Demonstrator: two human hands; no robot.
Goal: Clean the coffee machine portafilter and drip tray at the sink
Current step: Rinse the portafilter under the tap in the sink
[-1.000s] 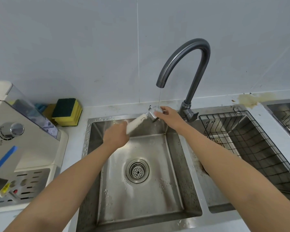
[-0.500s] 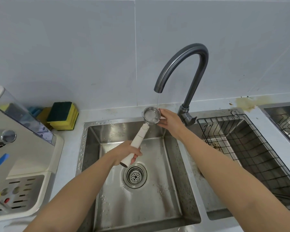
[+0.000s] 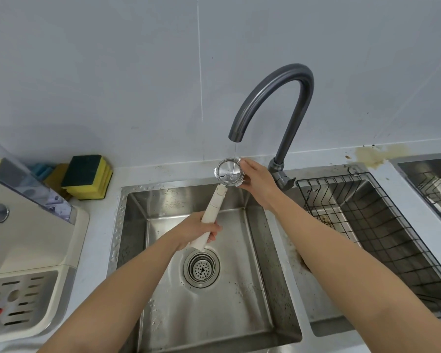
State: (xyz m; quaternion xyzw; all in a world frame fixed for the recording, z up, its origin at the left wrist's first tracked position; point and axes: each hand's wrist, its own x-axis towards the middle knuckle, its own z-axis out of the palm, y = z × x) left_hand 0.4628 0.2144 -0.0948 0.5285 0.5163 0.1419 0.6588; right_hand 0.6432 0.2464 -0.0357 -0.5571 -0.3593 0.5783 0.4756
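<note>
The portafilter (image 3: 229, 171) has a round steel basket and a long cream handle, and it is held over the steel sink (image 3: 163, 197). Its basket faces up under a thin stream of water from the dark grey faucet (image 3: 273, 98). My left hand (image 3: 196, 229) grips the handle near its lower end. My right hand (image 3: 256, 175) holds the right side of the basket with its fingers around the rim. The cream coffee machine (image 3: 33, 240) stands on the counter at the left, with its slotted drip tray (image 3: 18, 299) at its base.
Yellow and green sponges (image 3: 87, 177) are stacked behind the machine against the wall. A black wire rack (image 3: 382, 225) sits in the second basin to the right. The drain strainer (image 3: 201, 268) is in the middle of the sink. A brown stain (image 3: 369, 155) marks the counter by the wall.
The portafilter has turned from lying sideways to basket-up under the water stream. My left hand has slid down toward the handle's end, and my right hand stays on the basket.
</note>
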